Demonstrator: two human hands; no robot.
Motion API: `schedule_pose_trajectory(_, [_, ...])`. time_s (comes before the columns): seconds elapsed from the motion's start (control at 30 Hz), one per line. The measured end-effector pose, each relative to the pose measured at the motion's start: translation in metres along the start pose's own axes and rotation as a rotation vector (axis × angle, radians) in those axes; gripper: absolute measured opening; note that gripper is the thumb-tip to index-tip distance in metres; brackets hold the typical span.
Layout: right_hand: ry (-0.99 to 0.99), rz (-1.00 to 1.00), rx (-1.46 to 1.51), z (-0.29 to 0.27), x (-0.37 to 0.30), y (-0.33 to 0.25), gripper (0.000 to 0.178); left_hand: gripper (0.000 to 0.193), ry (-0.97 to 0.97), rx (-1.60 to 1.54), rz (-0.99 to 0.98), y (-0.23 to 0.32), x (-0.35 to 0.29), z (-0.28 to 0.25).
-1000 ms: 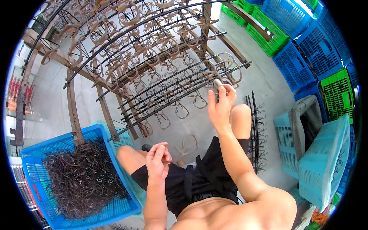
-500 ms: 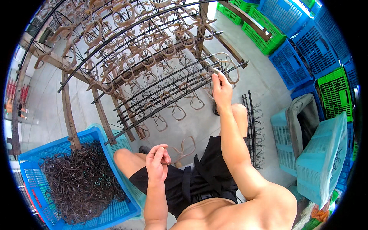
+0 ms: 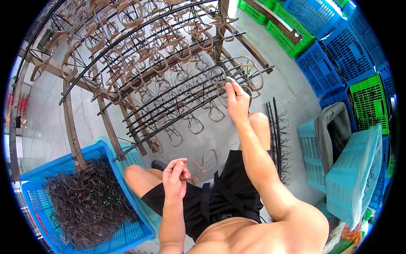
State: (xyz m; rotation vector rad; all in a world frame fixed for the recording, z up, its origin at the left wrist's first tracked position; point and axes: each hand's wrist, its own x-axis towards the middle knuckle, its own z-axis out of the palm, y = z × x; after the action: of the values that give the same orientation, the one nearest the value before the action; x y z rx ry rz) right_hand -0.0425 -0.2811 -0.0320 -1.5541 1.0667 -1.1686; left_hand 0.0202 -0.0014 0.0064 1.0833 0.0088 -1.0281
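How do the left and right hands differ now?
The right hand is out at the rack; the left hand is near the black shorts. The right hand shows a pale piece at its fingertips; the left hand curls around a brown piece. Both have bent fingers.

head cam — l. of pair, fisheye — looks down, near, on l. hand (image 3: 174, 173) & r. hand (image 3: 238, 99).

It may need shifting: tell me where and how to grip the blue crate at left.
Probably hook the blue crate by its near rim, from above: that wall shows bare above the dark heap, while a brown post appears across the far edge.
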Motion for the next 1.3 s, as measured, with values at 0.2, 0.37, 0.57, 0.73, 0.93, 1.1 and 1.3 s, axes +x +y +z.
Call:
schedule_pose_trajectory(0.2, [0.062,-0.063,-0.042,-0.003,0.008,-0.005,0.022,0.017,0.015,0.008,0.006,0.002,-0.004,-0.002])
schedule_pose_trajectory(0.37, [0.156,-0.186,-0.287,-0.007,-0.001,-0.007,0.027,0.017,0.035,-0.019,0.034,0.005,-0.006,-0.004])
schedule_pose_trajectory(0.57, [-0.911,-0.519,0.159,-0.020,-0.077,-0.082,0.029,0.017,-0.027,-0.135,0.032,0.019,-0.003,-0.006])
schedule_pose_trajectory(0.73, [-1.138,-0.252,0.195,-0.012,-0.100,-0.076,0.019,0.017,-0.010,-0.205,0.049,0.032,-0.001,-0.008])
schedule_pose_trajectory(0.93, [-0.620,0.460,0.541,0.009,-0.138,-0.074,0.041,0.020,0.245,-0.153,0.610,0.018,-0.001,0.005])
schedule_pose_trajectory(1.1, [-0.435,0.218,0.548,0.022,-0.173,-0.099,0.029,0.024,-0.013,0.811,1.139,-0.006,-0.002,0.019])
schedule_pose_trajectory(1.3, [-0.025,0.126,0.425,0.024,-0.084,-0.063,0.017,0.023,0.789,1.111,0.976,0.071,-0.004,-0.118])
